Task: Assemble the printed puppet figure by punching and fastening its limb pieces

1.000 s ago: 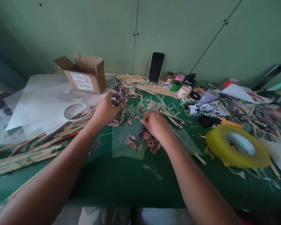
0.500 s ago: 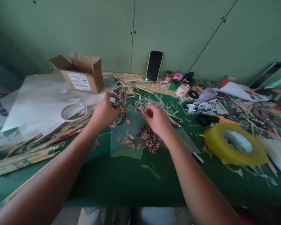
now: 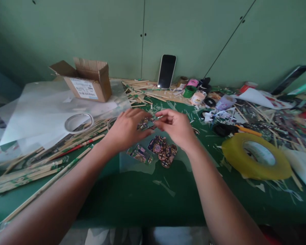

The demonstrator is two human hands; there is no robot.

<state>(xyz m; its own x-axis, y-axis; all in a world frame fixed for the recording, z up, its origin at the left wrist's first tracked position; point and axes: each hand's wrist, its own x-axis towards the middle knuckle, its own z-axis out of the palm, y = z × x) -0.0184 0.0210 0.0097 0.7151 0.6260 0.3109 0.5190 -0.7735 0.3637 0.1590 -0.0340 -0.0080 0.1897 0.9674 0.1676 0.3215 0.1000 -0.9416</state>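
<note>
My left hand (image 3: 129, 128) is curved round a colourful patterned cut-out figure (image 3: 145, 124), with thumb and fingers on its sides. My right hand (image 3: 175, 128) pinches a small piece at the figure's right edge; the fingertips hide most of that piece. Just below the hands, a flat printed piece (image 3: 140, 153) lies on a clear sheet (image 3: 140, 168). Beside it is a small heap of dark patterned cut-outs (image 3: 163, 151). Behind my right hand, the metal handle end of a tool (image 3: 196, 131) shows in part.
An open cardboard box (image 3: 88, 86), a tape ring (image 3: 79, 123) and bamboo sticks (image 3: 28, 172) lie left. A phone (image 3: 166, 72) leans on the wall. Paint pots (image 3: 198, 97) stand behind; a large yellow tape roll (image 3: 232, 156) and scissors (image 3: 223, 129) are at right.
My hands have come together. The left hand moved nearer and right with the figure, and the right hand brought its small piece against it. The view shifted slightly.
</note>
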